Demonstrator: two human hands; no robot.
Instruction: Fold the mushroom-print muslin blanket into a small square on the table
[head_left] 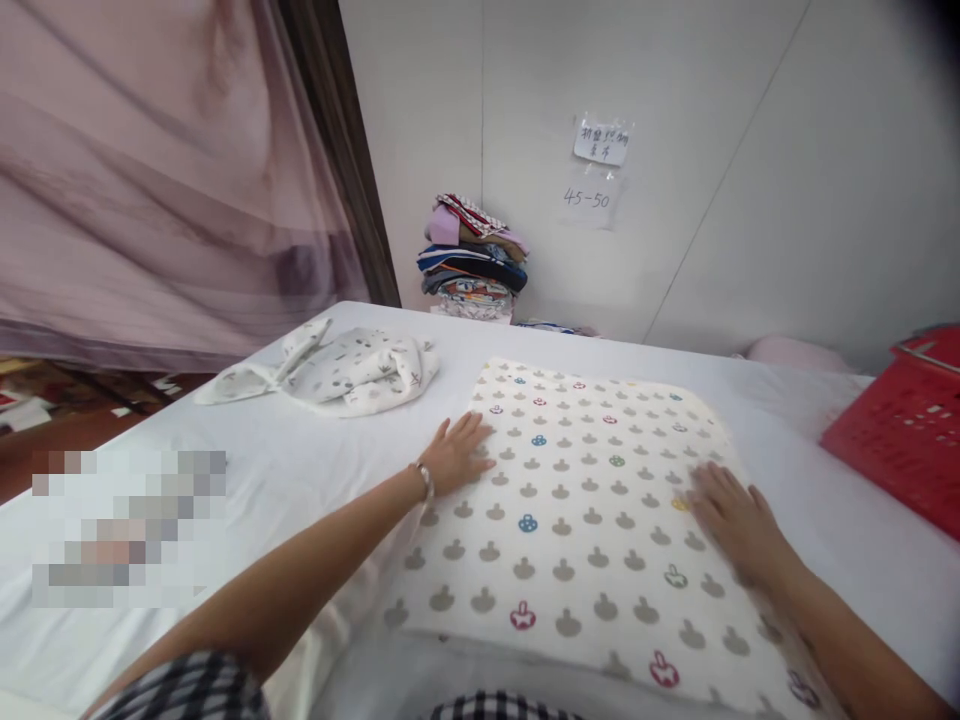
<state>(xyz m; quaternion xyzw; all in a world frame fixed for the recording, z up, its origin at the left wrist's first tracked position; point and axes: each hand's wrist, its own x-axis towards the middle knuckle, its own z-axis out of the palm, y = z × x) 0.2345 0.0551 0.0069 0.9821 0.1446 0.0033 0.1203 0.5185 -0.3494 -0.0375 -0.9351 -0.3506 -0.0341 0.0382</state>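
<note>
A cream pillow (577, 500) printed with small grey and coloured apple shapes lies flat on the white sheet in front of me. My left hand (457, 455) rests flat on the pillow's left edge, fingers stretched out, with a bracelet at the wrist. My right hand (731, 520) lies flat on the pillow's right side, fingers spread. Neither hand grips anything.
A crumpled star-print cloth (352, 370) lies at the back left of the white bed (300, 470). A red plastic basket (907, 430) stands at the right edge. A stack of folded clothes (472, 260) sits against the wall. A pink curtain (150, 180) hangs at left.
</note>
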